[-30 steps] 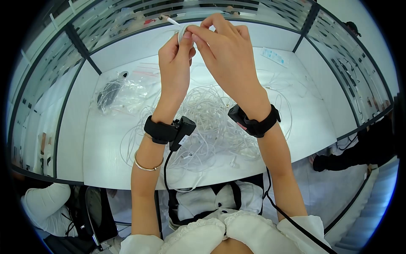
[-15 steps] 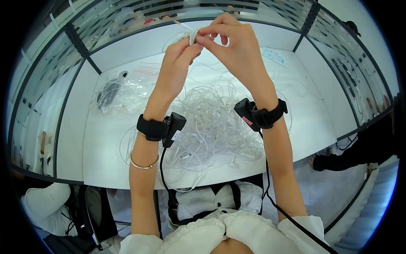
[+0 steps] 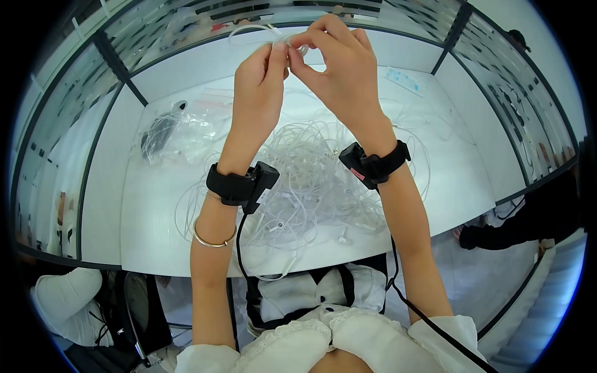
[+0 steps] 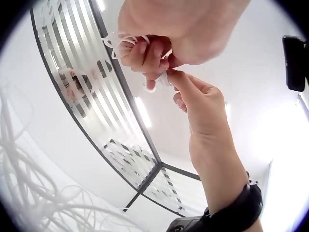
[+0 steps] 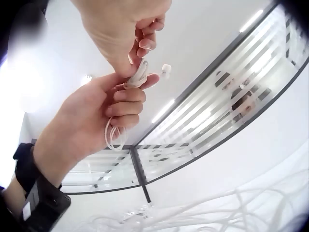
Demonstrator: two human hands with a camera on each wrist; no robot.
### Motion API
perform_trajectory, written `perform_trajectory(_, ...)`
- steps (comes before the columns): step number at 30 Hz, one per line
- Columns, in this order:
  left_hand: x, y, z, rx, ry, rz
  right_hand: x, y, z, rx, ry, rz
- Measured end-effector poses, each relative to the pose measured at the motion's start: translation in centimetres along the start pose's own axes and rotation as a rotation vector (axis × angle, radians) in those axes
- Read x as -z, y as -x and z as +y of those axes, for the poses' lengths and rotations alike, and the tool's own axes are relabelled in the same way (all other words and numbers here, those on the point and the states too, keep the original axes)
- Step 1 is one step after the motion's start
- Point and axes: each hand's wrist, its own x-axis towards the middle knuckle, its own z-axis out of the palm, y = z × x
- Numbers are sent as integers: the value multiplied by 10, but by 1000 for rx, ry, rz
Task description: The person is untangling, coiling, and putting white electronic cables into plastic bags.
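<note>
Winding a cord [image 3: 283, 45] coil, high over the bench [image 3: 155, 217].
Gripping the loops in the left hand [image 3: 258, 81], pinching the loose end in the right hand [image 3: 342, 68], seemingly by an earbud [image 5: 165, 71]; best to wrap snug, turns side by side, well above the pile [image 3: 311, 180].

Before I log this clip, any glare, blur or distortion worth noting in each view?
Head view: heavy fisheye bends the table edges, corners black, left hand and right hand sharp. Left wrist view: ceiling blown out, cable pile blurred. Right wrist view: glare patch upper left, coiled cable crisp.
</note>
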Motion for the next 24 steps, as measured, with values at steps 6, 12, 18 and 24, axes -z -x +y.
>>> perform_trajectory(6, -10, 2, 5, -39, 223, 187, 1, -2, -1, -144, -438, -76)
perform_trajectory(12, 16, -5, 0, 218, 326, -70, -2, 1, -4, -117, -588, -120)
perform_trajectory(18, 4, -2, 10, 253, 359, 74, -2, 0, -2, -165, -594, -149)
perform_trajectory(24, 3, 0, 24, 150, 443, -75, 11, -7, 1, -210, -667, -148)
